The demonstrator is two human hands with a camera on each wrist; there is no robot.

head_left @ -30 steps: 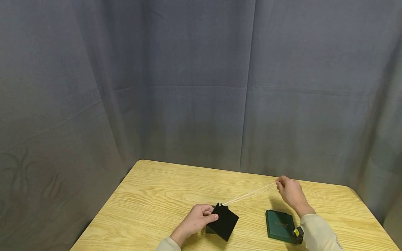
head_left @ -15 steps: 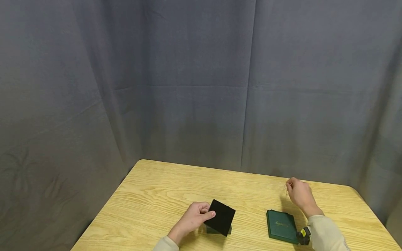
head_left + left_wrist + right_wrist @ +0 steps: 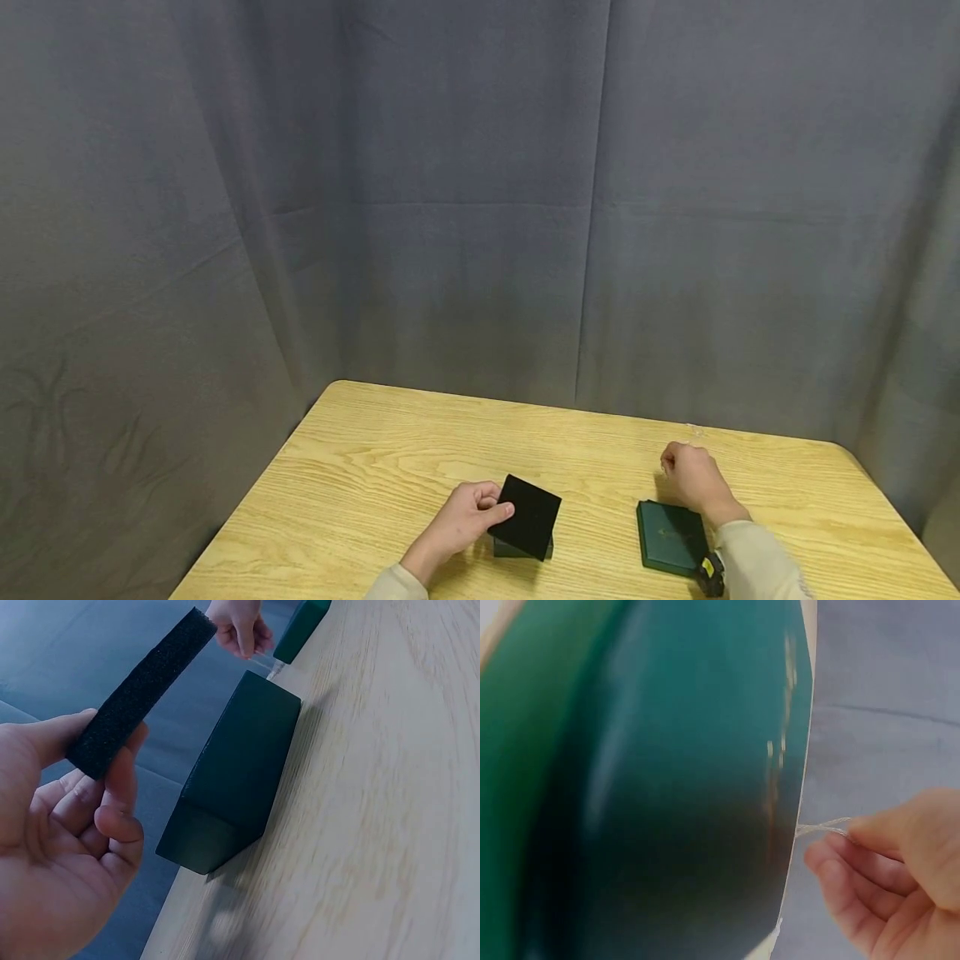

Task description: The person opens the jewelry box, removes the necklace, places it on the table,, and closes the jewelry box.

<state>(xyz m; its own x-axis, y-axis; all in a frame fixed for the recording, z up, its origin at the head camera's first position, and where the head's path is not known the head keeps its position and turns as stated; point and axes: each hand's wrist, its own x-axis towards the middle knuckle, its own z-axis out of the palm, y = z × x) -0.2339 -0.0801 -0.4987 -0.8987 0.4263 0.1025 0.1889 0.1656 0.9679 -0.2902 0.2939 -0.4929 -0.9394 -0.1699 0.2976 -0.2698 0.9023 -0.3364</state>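
My left hand pinches a thin square black foam pad by its edge between thumb and fingers. The pad is raised and tilted over a small dark green box that stands on the table; in the head view it covers most of that box. My right hand pinches a thin pale necklace near the table's back right. Part of the strand shows beyond that hand, by the far edge. Just in front of the right hand lies a flat green box lid with gold lettering.
The wooden table has rounded corners and a pale grain. Grey curtains hang behind it and along both sides. A black wrist device on the right sleeve overlaps the lid's near corner in the head view.
The necklace has come away from the foam pad with my right hand, which moved right, then back left and nearer. The left hand turned the pad slightly, its notched edge now out of sight.
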